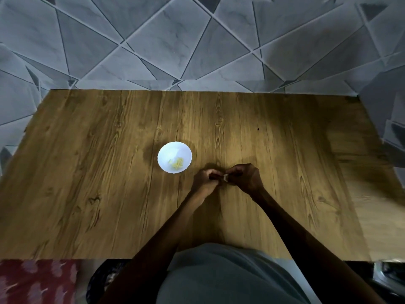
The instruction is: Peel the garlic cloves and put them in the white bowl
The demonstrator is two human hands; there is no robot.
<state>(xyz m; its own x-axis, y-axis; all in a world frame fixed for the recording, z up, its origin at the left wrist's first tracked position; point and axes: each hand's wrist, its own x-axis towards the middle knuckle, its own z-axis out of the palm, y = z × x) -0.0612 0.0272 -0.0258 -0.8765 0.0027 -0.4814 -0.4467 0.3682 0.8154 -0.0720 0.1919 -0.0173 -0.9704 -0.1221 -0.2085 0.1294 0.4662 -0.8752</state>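
Right hand (pixel 245 178) pinches garlic clove (pixel 225 177) at table (pixel 87 150) centre; left hand (pixel 206 181) curled (grip unclear). Clove likely light, slippery: hold ends.

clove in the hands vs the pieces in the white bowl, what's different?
Colour: the clove in hand looks whitish; the bowl pieces are yellow.
Place: the clove in hand is pinched at the right hand fingertips, close to the left hand; the bowl pieces lie loose in the white bowl.
Count: one clove in hand, several bowl pieces.
Shared: both are small, and finer detail is unreadable.
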